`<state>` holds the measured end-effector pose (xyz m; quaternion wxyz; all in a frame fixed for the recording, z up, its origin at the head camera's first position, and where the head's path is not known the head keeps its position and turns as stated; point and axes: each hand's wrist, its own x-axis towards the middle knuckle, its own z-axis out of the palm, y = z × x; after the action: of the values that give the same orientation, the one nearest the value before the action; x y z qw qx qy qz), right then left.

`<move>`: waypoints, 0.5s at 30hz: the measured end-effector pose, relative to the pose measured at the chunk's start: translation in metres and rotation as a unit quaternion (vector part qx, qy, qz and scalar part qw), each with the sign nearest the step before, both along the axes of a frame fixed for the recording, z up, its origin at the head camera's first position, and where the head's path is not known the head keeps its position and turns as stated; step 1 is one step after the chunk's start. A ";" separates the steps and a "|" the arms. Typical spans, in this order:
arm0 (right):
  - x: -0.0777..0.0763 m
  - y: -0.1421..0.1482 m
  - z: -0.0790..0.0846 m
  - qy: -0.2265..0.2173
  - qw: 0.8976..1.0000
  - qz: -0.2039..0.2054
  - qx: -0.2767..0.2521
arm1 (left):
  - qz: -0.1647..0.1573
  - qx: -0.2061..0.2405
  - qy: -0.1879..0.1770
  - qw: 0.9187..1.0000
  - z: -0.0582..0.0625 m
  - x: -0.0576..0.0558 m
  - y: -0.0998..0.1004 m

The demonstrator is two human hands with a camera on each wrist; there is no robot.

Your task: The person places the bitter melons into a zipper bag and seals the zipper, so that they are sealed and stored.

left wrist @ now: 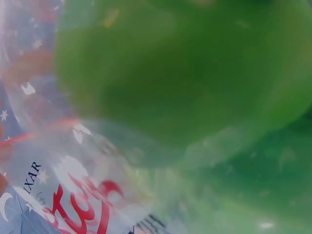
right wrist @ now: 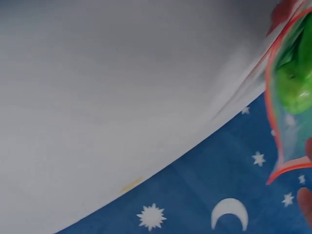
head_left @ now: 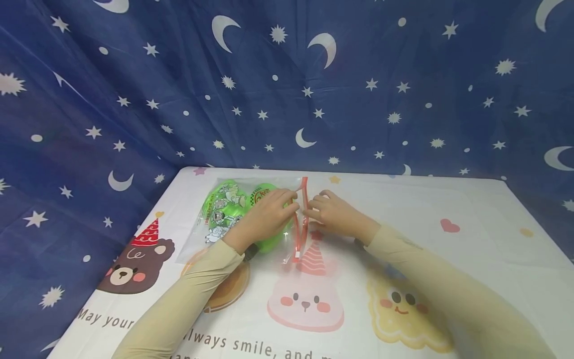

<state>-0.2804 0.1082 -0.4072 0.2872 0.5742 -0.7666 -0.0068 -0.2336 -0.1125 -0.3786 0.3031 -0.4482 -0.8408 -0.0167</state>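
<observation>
A clear plastic zip bag (head_left: 190, 244) with cartoon figures and red lettering lies on the table. Its red zip edge (head_left: 297, 232) faces right, and the mouth gapes apart in the right wrist view. Inside are glossy green rounded things (head_left: 271, 242), whose kind I cannot tell; one green shape (left wrist: 185, 78) fills much of the left wrist view. My left hand (head_left: 269, 212) reaches over the bag and pinches the near side of its mouth. From the right, my right hand (head_left: 334, 214) pinches the other red edge between thumb and fingers. In the right wrist view only fingertips (right wrist: 306, 204) show.
The table wears a white cloth (head_left: 475, 264) printed with a bear, a pink rabbit, a yellow biscuit face and words. Behind it and at the left hangs a blue curtain (head_left: 358, 99) with moons and stars.
</observation>
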 end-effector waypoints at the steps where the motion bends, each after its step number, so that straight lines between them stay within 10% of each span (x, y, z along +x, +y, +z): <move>1: 0.005 0.002 0.001 0.008 1.000 0.015 -0.004 | -0.002 0.001 -0.001 1.000 0.000 0.000 0.000; 15: 0.060 -0.008 0.002 0.086 0.987 0.137 -0.003 | -0.006 0.001 -0.025 1.000 0.000 -0.002 0.003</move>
<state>-0.2201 0.1001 -0.4047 0.3521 0.6706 -0.6528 -0.0150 -0.2352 -0.1091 -0.3787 0.2828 -0.4524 -0.8452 -0.0305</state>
